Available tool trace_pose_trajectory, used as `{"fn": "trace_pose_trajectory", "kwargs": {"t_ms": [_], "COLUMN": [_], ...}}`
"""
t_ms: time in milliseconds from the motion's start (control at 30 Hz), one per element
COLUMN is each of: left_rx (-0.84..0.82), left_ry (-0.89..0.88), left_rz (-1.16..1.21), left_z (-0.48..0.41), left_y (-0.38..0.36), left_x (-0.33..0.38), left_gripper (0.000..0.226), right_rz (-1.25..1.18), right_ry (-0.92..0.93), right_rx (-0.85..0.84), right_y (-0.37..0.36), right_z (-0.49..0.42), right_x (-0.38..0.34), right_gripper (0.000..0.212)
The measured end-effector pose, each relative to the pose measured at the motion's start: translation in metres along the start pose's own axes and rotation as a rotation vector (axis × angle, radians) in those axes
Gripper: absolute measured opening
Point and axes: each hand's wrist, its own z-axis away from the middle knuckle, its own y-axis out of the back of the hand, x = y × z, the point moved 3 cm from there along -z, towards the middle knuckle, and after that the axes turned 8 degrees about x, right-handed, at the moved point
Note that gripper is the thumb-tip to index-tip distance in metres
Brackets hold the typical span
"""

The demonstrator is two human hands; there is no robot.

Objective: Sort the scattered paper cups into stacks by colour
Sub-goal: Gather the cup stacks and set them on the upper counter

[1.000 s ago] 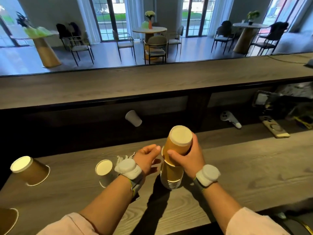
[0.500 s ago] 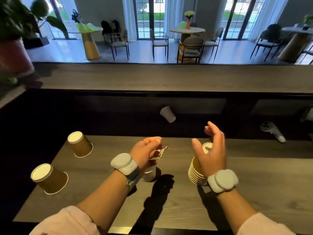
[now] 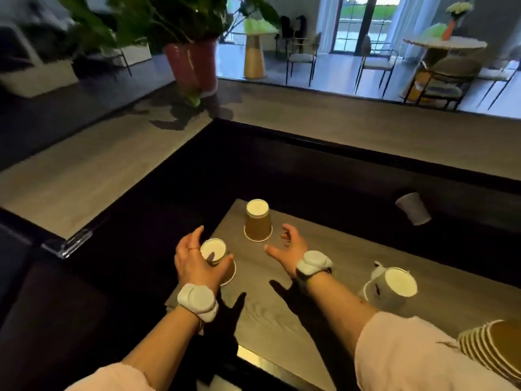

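Two brown paper cups stand upside down at the left end of the wooden table (image 3: 270, 311). My left hand (image 3: 194, 263) wraps around the nearer brown cup (image 3: 214, 253), fingers and thumb on its sides. The farther brown cup (image 3: 257, 221) stands free, and my right hand (image 3: 290, 251) hovers just right of it with fingers spread, holding nothing. A grey cup (image 3: 392, 286) sits upside down to the right. The stack of brown cups (image 3: 493, 348) shows at the lower right edge, partly behind my sleeve. Another grey cup (image 3: 414, 208) lies on its side on the dark shelf beyond.
A raised wooden counter (image 3: 366, 131) runs behind and to the left of the table, with a potted plant in a red vase (image 3: 194, 66) on its corner. Chairs and round tables stand in the room beyond.
My view has swung left. My left hand moved from the grey cup to the nearer brown cup and closed around it; my right hand left the brown stack and reached toward the farther brown cup.
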Motion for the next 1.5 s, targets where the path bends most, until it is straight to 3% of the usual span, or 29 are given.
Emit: {"fn": "trace_pose_trajectory", "kwargs": {"t_ms": [100, 233, 367, 467, 533, 667, 800, 967, 1100, 1200, 1367, 1500], "left_rx": [-0.129, -0.275, -0.323, -0.351, -0.35, -0.386, -0.385, -0.347, -0.338, -0.473, -0.687, -0.782], "left_ry": [0.114, 0.198, 0.165, 0.133, 0.122, 0.106, 0.113, 0.137, -0.04, -0.235, -0.351, -0.319], "left_rz": [0.057, 0.21, 0.23, 0.249, 0.251, 0.265, 0.284, 0.416, 0.642, 0.746, 0.819, 0.817], "left_z": [-0.014, -0.026, -0.033, -0.033, -0.031, -0.025, -0.022, -0.013, 0.009, 0.059, 0.167, 0.239], "left_y": [-0.015, -0.04, -0.061, -0.068, -0.069, -0.068, -0.063, -0.057, -0.049, -0.05, -0.073, -0.102], "left_x": [-0.035, -0.064, -0.071, -0.072, -0.073, -0.07, -0.063, 0.0, 0.098, 0.183, 0.279, 0.318], "left_gripper": [0.11, 0.121, 0.113, 0.087, 0.076, 0.075, 0.072, 0.074, 0.073, 0.069, 0.068, 0.067], "right_rz": [0.023, -0.016, -0.089, -0.086, -0.045, 0.04, -0.011, -0.257, -0.262, -0.248, -0.126, -0.061], "right_ry": [0.001, 0.055, 0.06, 0.019, 0.002, 0.045, 0.052, 0.082, 0.31, 0.389, 0.313, 0.143], "right_rx": [0.065, 0.113, 0.184, 0.183, 0.17, 0.168, 0.164, 0.351, 0.506, 0.685, 0.936, 0.915], "right_y": [-0.012, -0.036, -0.052, -0.062, -0.071, -0.074, -0.061, 0.023, 0.125, 0.215, 0.344, 0.408], "right_z": [-0.025, -0.059, -0.092, -0.11, -0.115, -0.093, -0.033, 0.032, 0.074, 0.121, 0.188, 0.216], "right_x": [0.001, -0.007, -0.013, -0.015, -0.015, -0.015, 0.001, -0.011, -0.048, -0.044, 0.017, 0.077], "right_gripper": [0.096, 0.101, 0.105, 0.105, 0.096, 0.061, 0.056, 0.074, 0.077, 0.076, 0.078, 0.084]}}
